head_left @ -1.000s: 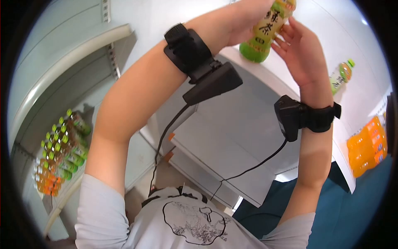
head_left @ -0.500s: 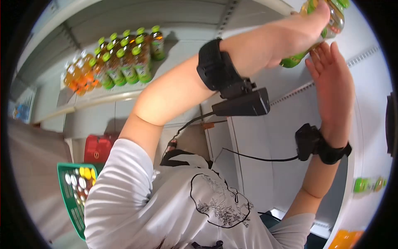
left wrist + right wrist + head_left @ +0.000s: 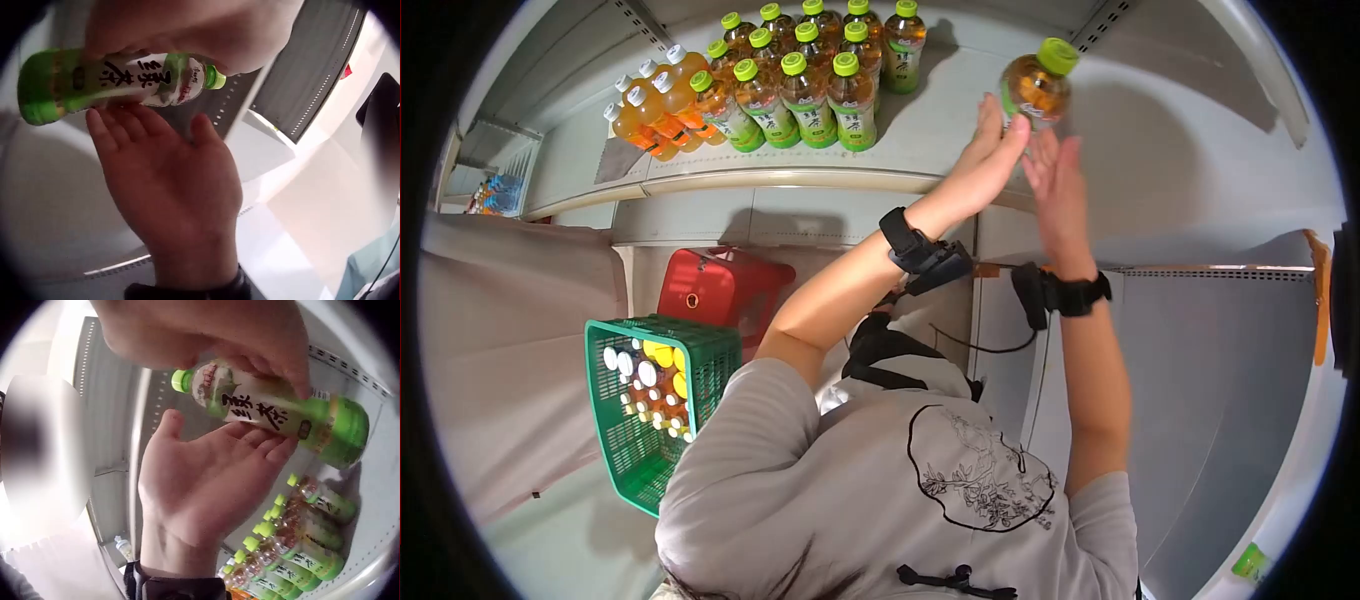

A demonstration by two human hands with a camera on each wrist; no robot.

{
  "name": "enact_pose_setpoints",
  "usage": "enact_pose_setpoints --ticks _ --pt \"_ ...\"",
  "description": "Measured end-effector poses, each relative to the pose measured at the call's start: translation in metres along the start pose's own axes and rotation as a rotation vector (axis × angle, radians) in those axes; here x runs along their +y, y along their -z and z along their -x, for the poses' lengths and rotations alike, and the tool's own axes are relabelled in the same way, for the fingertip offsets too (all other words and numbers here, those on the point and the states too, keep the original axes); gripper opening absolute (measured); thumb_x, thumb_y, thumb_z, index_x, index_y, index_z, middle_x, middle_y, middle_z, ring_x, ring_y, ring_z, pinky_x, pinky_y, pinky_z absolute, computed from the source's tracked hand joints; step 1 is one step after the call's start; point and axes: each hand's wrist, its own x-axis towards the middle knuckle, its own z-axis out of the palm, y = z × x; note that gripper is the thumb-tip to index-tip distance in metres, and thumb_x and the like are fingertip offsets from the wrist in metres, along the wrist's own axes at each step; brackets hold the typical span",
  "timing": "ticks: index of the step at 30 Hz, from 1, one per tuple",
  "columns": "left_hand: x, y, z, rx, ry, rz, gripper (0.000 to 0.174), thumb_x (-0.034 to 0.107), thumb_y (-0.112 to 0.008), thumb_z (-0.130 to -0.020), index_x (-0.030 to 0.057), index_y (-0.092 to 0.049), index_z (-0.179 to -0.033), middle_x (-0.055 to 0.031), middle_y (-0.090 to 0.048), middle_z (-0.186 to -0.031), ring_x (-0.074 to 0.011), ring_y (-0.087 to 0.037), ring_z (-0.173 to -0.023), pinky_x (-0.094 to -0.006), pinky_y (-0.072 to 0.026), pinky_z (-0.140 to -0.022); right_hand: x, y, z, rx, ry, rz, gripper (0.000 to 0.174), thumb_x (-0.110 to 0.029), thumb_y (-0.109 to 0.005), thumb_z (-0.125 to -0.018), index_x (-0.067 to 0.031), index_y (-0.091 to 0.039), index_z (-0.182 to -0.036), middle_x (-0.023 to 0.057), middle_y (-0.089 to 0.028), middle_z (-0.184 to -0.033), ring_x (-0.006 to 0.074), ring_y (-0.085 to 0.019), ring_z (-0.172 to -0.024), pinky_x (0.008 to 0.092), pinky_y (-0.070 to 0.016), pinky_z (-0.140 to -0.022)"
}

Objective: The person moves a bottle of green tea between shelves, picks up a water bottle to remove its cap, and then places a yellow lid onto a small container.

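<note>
A green tea bottle (image 3: pixel 1036 90) with a bright green cap is held upright between my two hands in the head view. My left hand (image 3: pixel 985 165) presses its left side, and my right hand (image 3: pixel 1058 185) lies against the other side with straight fingers. In the left wrist view, the right hand (image 3: pixel 175 187) shows its palm, fingertips on the bottle's label; the back of the left hand (image 3: pixel 194 28) covers part of the bottle. From the right wrist view, the left hand's (image 3: pixel 200 481) extended fingers support the bottle opposite the right hand (image 3: pixel 212 331).
Several similar tea bottles (image 3: pixel 808 90) stand in rows on the shelf (image 3: pixel 940 125), beside orange drink bottles (image 3: pixel 655 110). A raised lip (image 3: pixel 780 178) runs along the shelf's front. Lower left are a green basket (image 3: pixel 720 355) with bottles and a red box (image 3: pixel 710 290).
The view has swung left, bringing the rows of tea bottles forward and the basket into sight. Both hands have carried the bottle away from the right-hand shelf and over beside the rows.
</note>
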Motion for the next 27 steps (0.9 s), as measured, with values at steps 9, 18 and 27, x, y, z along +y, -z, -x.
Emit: enact_pose_setpoints --ticks 9,18,27 --pt "-0.081 0.059 -0.003 0.196 0.017 -0.077 0.078 0.048 -0.03 -0.086 -0.0126 -0.003 -0.127 -0.0283 -0.003 -0.134 -0.0324 0.001 -0.128 -0.0341 -0.0034 -0.103 0.109 -0.025 -0.048 -0.061 -0.141 -0.125 0.061 -0.048 -0.035 -0.086 0.0056 -0.046 -0.114 -0.0065 -0.036 -0.069 0.0054 -0.032 -0.063 0.0232 -0.035 -0.07" --pt "-0.103 0.086 -0.005 0.224 -0.044 -0.161 0.064 0.037 -0.032 -0.089 -0.0056 -0.008 -0.13 -0.0234 -0.008 -0.136 -0.0311 -0.003 -0.128 -0.035 -0.005 -0.103 0.153 -0.045 -0.056 -0.125 -0.165 -0.227 0.059 -0.046 -0.034 -0.087 0.0029 -0.039 -0.12 0.0021 -0.047 -0.107 0.0082 -0.043 -0.092 0.0267 -0.0321 -0.087" --pt "-0.112 0.097 0.008 0.22 -0.124 -0.13 0.063 0.033 -0.029 -0.09 -0.0028 0.001 -0.131 -0.0173 -0.002 -0.139 -0.0247 -0.004 -0.128 -0.0319 -0.0061 -0.102 0.162 -0.055 -0.059 -0.084 -0.141 -0.126 0.057 -0.045 -0.031 -0.089 0.0013 -0.043 -0.119 -0.0044 -0.043 -0.077 0.0058 -0.037 -0.068 0.0193 -0.0324 -0.063"
